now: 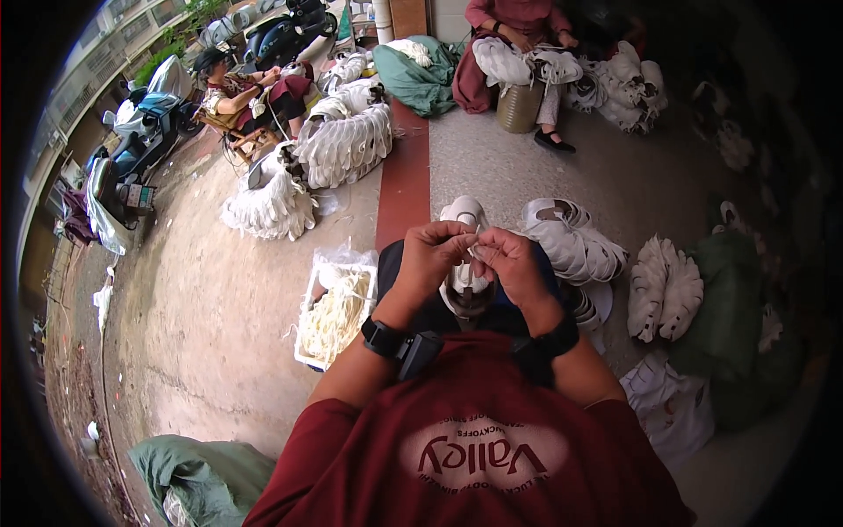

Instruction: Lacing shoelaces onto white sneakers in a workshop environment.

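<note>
A white shoe [465, 279] rests on my lap, its toe pointing away from me and its middle partly covered by my hands. Just above it, my left hand [435, 255] and my right hand [509, 262] meet with fingertips pinched. Between the fingertips shows a small white bit that looks like a shoelace [475, 246]; most of it is hidden. At my left, a white box [303, 338] holds a heap of loose cream-white laces [338, 312] with a clear plastic bag over its far end. Close on my right lies a bundle of white shoe pieces [575, 246].
More white shoe pieces [665, 290] and a dark green sack [724, 307] lie at right; another green sack [206, 474] sits near left. Two people sit ahead, one beside large white bundles [347, 145], one behind a brown container [520, 107]. Scooters [154, 114] stand far left.
</note>
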Tool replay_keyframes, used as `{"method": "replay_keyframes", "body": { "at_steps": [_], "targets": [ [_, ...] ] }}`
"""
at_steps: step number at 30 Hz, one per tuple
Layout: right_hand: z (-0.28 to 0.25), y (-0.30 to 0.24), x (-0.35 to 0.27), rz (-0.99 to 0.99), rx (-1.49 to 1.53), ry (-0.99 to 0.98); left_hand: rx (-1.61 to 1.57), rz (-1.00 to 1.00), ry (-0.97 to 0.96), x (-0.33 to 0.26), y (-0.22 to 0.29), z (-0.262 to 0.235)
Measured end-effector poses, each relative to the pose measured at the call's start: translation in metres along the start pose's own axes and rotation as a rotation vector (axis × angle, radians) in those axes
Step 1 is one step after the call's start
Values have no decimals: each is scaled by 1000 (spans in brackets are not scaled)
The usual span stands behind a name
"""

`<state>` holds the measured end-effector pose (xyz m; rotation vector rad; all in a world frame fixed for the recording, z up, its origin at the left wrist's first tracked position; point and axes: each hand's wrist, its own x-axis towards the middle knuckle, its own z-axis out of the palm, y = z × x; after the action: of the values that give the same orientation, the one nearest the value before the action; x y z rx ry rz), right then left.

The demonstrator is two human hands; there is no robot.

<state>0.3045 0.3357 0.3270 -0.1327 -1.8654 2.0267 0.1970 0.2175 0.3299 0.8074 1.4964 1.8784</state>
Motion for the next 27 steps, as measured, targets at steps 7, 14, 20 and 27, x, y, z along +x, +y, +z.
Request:
{"method": "replay_keyframes", "body": {
  "at_steps": [7, 14, 20, 27],
  "targets": [
    [-8, 1, -7, 30, -77, -110, -255, -118, -13, -9, -4, 0],
    [-12, 2, 1, 73, -177, -153, -183, -62, -79, 2, -10, -8],
    [-16, 33, 26, 1, -299, -42, 816, 197, -27, -3, -49, -38],
    [-19, -34, 34, -97, -218, 223, 1277, 723, -320, -17, -101, -20]
  ]
}}
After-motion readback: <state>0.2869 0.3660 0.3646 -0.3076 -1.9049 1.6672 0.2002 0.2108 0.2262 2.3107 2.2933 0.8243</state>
